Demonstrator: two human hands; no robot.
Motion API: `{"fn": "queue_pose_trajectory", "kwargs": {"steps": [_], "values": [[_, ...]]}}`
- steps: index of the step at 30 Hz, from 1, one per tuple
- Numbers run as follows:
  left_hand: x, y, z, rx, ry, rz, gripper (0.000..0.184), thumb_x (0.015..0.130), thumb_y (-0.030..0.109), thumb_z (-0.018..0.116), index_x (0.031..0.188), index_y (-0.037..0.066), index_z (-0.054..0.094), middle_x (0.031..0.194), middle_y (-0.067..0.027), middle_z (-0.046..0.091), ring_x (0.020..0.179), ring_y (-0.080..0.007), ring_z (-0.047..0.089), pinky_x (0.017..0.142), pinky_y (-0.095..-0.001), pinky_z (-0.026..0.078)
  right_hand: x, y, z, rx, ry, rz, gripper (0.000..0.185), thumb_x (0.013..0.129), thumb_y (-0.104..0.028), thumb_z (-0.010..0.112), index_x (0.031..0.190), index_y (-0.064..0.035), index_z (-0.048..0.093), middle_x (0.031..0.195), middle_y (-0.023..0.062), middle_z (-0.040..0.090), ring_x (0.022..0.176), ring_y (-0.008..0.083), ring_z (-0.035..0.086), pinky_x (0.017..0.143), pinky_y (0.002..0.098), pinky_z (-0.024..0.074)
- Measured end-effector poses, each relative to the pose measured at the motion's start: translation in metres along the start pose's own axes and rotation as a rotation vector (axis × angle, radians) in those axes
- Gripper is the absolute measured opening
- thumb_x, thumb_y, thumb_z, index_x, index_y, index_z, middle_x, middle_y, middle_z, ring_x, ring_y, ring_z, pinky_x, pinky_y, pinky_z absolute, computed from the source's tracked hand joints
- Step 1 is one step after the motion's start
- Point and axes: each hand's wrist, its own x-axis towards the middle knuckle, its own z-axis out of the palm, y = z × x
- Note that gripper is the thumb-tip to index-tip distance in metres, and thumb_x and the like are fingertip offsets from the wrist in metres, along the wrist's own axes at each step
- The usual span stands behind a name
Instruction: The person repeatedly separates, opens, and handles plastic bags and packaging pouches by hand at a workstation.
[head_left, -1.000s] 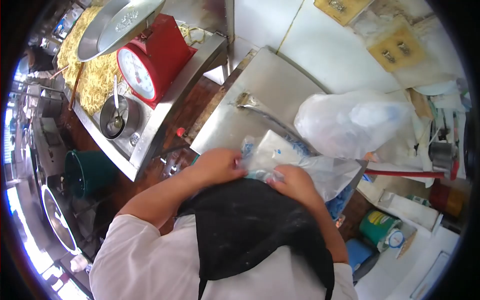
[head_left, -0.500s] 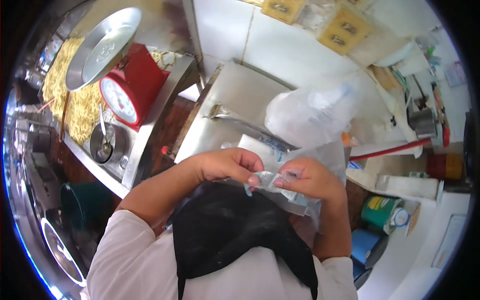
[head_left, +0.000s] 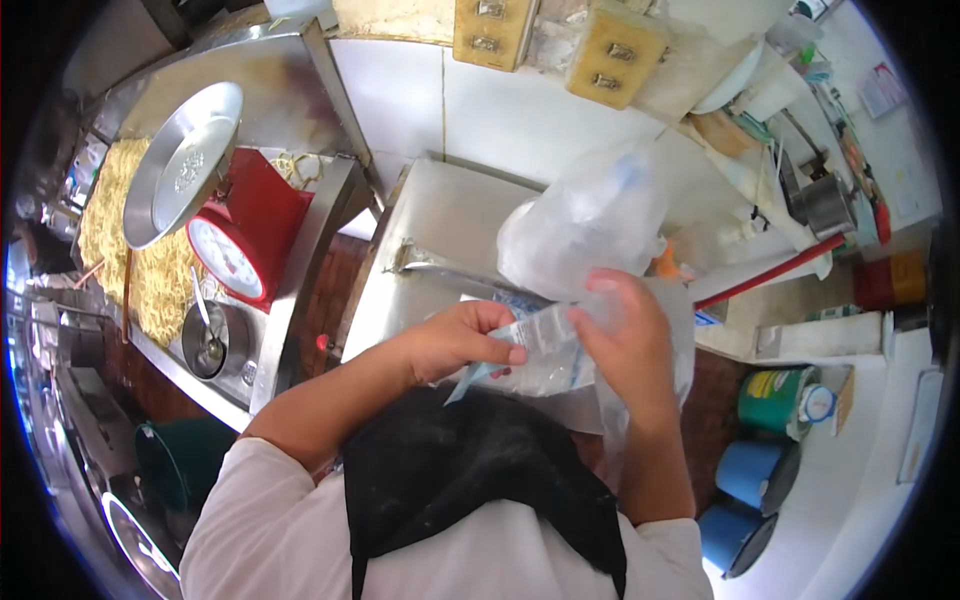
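My left hand pinches a clear plastic packet with printed lettering between thumb and fingers. A light blue strip hangs below those fingers. At the packet's other end is my right hand, its thumb and fingers apart and slightly blurred; whether the thumb touches the plastic I cannot tell. Just beyond my hands, a large translucent plastic bag rests on the metal counter. More clear plastic sheeting lies behind my right hand and partly hidden by it.
To the left, a red dial scale with a metal pan stands beside a heap of noodles. Near it sits a small pot with a spoon. A green tub and blue containers are at the right.
My right hand has moved up and opened away from its pinch on the packet. The packet now shows more spread out from my left hand. The camera view has shifted.
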Motion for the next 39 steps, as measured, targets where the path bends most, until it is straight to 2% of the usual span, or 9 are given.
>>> {"fn": "queue_pose_trajectory", "kwargs": {"steps": [1,4,8,14,22,26,31,35,39], "values": [[0.0,0.001,0.002,0.054,0.093,0.026,0.017,0.082,0.009,0.077,0.09,0.004,0.063,0.085,-0.0075,0.069,0.075,-0.0127,0.065,0.069,-0.0257,0.051,0.001,-0.007,-0.001,-0.113,0.171,-0.052,0.018,0.08,-0.014,0.076,0.092,-0.0036,0.068,0.087,0.01,0.068,0.078,0.0259,0.067,0.071,0.0327,0.0516],[0.0,0.005,0.012,0.093,0.154,0.097,0.012,0.084,0.009,0.075,0.088,0.005,0.064,0.084,-0.0058,0.069,0.075,-0.0135,0.065,0.071,-0.027,0.052,-0.013,-0.025,0.0,0.121,-0.137,-0.061,0.021,0.078,-0.014,0.077,0.096,-0.0059,0.069,0.088,0.0109,0.068,0.08,0.0303,0.067,0.071,0.0348,0.0528],[-0.006,0.019,0.022,0.01,0.034,0.11,0.012,0.089,0.011,0.072,0.097,0.003,0.069,0.085,-0.0032,0.07,0.075,-0.011,0.064,0.071,-0.0258,0.051,-0.015,-0.024,0.009,0.113,-0.184,-0.027,0.025,0.076,-0.016,0.08,0.098,-0.0076,0.071,0.089,0.0099,0.069,0.08,0.0287,0.067,0.07,0.0351,0.0535],[-0.011,0.031,0.015,0.165,0.019,0.054,0.014,0.094,0.015,0.066,0.101,0.003,0.07,0.084,-0.0001,0.069,0.075,-0.0071,0.062,0.07,-0.0239,0.05,-0.012,-0.019,0.007,0.099,-0.169,-0.022,0.027,0.075,-0.017,0.08,0.099,-0.0081,0.071,0.091,0.009,0.07,0.081,0.0281,0.068,0.07,0.0347,0.0542],[-0.014,0.045,0.029,0.446,0.114,0.079,0.015,0.091,0.013,0.069,0.098,0.001,0.072,0.083,0.0001,0.069,0.076,-0.004,0.058,0.069,-0.0225,0.047,-0.01,-0.026,0.003,-0.112,-0.244,-0.081,0.028,0.074,-0.019,0.077,0.1,-0.0096,0.072,0.09,0.0069,0.069,0.077,0.0289,0.067,0.066,0.0368,0.0537],[-0.011,0.036,0.024,0.517,0.09,0.185,0.015,0.089,0.013,0.069,0.097,0.0,0.072,0.082,0.0004,0.069,0.076,-0.0037,0.056,0.068,-0.0235,0.047,-0.01,-0.029,0.003,-0.117,-0.241,-0.073,0.022,0.076,-0.011,0.073,0.097,-0.0057,0.072,0.09,0.011,0.069,0.077,0.031,0.068,0.068,0.0355,0.054],[-0.011,0.035,0.019,0.66,0.072,0.179,0.015,0.088,0.012,0.069,0.096,0.0,0.071,0.076,0.0012,0.065,0.073,-0.0034,0.052,0.065,-0.0246,0.045,-0.011,-0.029,0.003,-0.095,-0.25,-0.049,0.022,0.077,-0.009,0.069,0.099,-0.0056,0.072,0.091,0.012,0.069,0.078,0.0326,0.068,0.069,0.0368,0.054],[-0.009,0.031,0.016,0.664,0.089,0.163,0.015,0.087,0.013,0.069,0.095,0.0,0.071,0.073,0.0015,0.063,0.071,-0.0034,0.051,0.062,-0.0249,0.043,-0.013,-0.021,0.006,-0.115,-0.201,-0.087,0.026,0.075,-0.012,0.073,0.1,-0.0095,0.072,0.091,0.0071,0.068,0.076,0.0297,0.067,0.066,0.037,0.0529],[-0.009,0.035,0.016,0.528,0.069,0.134,0.017,0.089,0.009,0.069,0.102,-0.001,0.071,0.085,0.0003,0.069,0.08,-0.0037,0.057,0.073,-0.0233,0.047,-0.015,-0.019,0.009,-0.089,-0.121,-0.111,0.02,0.075,-0.011,0.074,0.095,-0.0091,0.072,0.088,0.0082,0.068,0.074,0.0301,0.066,0.065,0.0373,0.0523]]}}
